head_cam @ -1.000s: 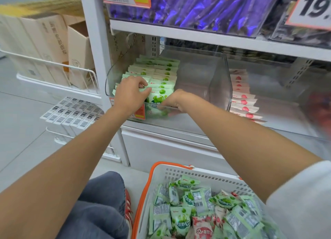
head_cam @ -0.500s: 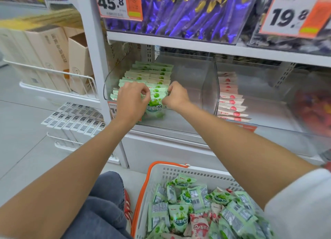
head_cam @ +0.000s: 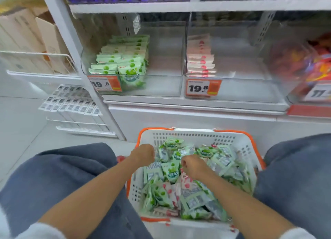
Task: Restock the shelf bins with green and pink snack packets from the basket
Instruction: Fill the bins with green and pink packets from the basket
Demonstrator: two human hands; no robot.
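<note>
The white basket with an orange rim (head_cam: 231, 140) stands on the floor between my knees, full of green packets (head_cam: 171, 171) and a few pink packets (head_cam: 186, 182). My left hand (head_cam: 143, 151) hovers over the basket's left side with its fingers curled downward and out of sight. My right hand (head_cam: 192, 165) is over the middle of the pile, knuckles up, its hidden fingertips beside an upright green packet. Above, the left clear bin (head_cam: 161, 88) holds rows of green packets (head_cam: 123, 59). The neighbouring bin (head_cam: 241, 90) holds a row of pink packets (head_cam: 201, 59).
Orange price tags reading 19.8 (head_cam: 203, 88) hang on both bin fronts. A third bin with red and orange snacks (head_cam: 315, 64) is at the right. Cardboard boxes (head_cam: 26, 38) sit on a wire rack at the left. My knees in blue jeans (head_cam: 59, 176) flank the basket.
Both hands have left the green bin on the shelf and dropped down into the basket. The view has tilted downward.
</note>
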